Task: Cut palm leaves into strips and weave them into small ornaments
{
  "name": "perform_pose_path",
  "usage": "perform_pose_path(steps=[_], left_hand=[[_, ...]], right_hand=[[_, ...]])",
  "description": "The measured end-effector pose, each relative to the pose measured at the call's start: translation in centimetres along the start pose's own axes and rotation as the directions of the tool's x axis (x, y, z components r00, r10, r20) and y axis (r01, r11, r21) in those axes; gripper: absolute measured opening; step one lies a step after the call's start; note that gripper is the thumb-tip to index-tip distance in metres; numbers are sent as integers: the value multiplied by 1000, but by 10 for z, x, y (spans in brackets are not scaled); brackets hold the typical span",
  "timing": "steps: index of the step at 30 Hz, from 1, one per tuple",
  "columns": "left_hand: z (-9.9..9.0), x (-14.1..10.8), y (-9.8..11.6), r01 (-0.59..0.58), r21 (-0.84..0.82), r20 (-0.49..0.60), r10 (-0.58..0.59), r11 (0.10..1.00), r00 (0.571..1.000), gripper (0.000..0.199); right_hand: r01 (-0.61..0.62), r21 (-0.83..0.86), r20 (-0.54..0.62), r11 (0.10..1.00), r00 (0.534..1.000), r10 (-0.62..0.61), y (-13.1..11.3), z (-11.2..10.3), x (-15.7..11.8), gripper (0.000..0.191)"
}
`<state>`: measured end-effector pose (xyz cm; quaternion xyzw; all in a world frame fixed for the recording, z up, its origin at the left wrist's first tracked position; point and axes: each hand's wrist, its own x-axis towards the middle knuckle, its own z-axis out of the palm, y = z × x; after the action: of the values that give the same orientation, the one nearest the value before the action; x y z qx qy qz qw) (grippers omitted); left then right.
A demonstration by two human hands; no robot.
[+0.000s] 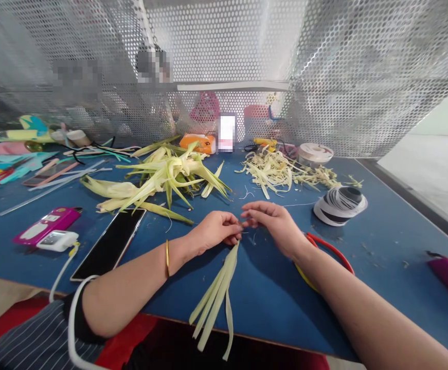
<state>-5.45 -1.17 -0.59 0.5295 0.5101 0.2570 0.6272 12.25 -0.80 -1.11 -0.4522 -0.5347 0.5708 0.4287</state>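
Note:
My left hand pinches the gathered top of a bundle of pale green corn husk strips, whose loose ends hang down over the table's front edge. Close by, at the same gathered end, the fingertips of my right hand are drawn together. A thin white thread stretches from a black-and-white wound spool to my right hand; the exact grip on it is hidden behind the fingers. Red-and-yellow handled scissors or pliers lie partly under my right forearm.
A heap of corn husks lies behind my left hand, shredded husk strips at the back right. A tablet or large phone and a purple device are at left. A perforated metal screen stands along the back.

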Motion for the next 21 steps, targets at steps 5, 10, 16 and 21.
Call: perform_pose_path(steps=[5,10,16,21], left_hand=[[-2,0,-1,-25,-12,22,25,1000,999,13],[-4,-1,0,-41,-20,44,42,999,998,17],[-4,-1,0,-40,-16,38,40,999,998,16],[-4,0,2,0,-46,-10,-1,999,1000,14]], right_hand=[[139,-437,51,888,990,-130,1,-19,4,12],[226,-642,218,733,970,-108,9,-15,1,10],[247,-702,214,667,968,-133,9,-7,0,10],[156,-578,181,801,982,-61,4,-9,-2,14]])
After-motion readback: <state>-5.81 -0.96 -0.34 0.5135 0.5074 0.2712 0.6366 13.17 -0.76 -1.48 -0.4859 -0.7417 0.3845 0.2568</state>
